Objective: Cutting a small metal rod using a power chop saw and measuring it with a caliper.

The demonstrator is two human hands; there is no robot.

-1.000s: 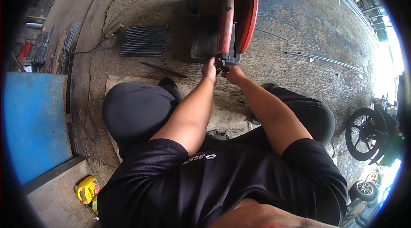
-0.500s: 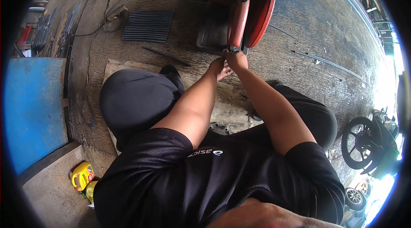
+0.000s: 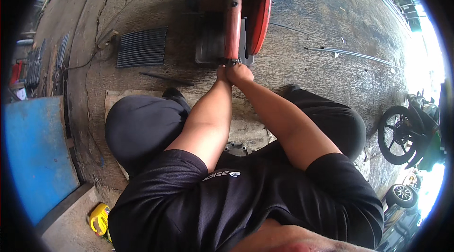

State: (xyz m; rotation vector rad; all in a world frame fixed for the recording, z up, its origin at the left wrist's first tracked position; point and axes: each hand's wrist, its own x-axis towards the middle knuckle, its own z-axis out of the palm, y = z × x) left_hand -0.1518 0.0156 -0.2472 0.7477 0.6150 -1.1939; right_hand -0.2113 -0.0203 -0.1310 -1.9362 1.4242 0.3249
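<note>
Where the left hand and right hand meet at the near end of the red machine, the work likely goes best with both wrists steady and clear of the red disc — its lower rim is near the right knuckles. The machine stands on the floor ahead; how far either hand's fingers are closed, and on what, I cannot tell — they are hidden.

The rough floor is cracked; bright light glares at right.
</note>
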